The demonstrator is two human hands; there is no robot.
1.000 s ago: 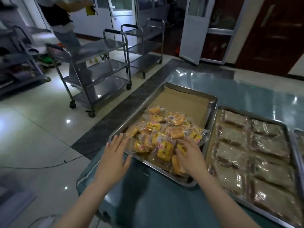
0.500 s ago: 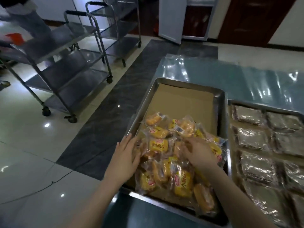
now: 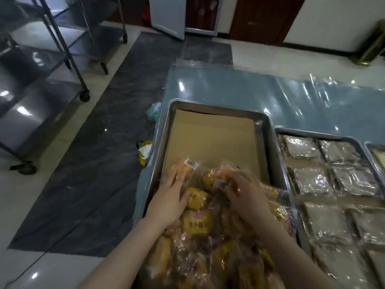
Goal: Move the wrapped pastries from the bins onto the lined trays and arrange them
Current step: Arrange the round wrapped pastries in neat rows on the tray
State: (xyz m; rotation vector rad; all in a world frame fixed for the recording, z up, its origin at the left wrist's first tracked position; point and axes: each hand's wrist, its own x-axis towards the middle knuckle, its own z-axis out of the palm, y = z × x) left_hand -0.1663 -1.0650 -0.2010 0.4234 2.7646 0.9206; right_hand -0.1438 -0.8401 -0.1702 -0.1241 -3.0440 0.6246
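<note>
One wide-angle camera sits on the person's head, facing forward and steeply down at the lined tray (image 3: 214, 132). It hangs close over the tray's near end, wrapped pastries (image 3: 196, 224) filling the lower frame; floor (image 3: 262, 57) lies beyond its far rim.

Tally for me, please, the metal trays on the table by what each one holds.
Lined tray holding yellow-wrapped pastries: 1
Middle tray holding silver-wrapped packs: 1
Edge tray, cut off at the right, contents unclear: 1
Total: 3
</note>
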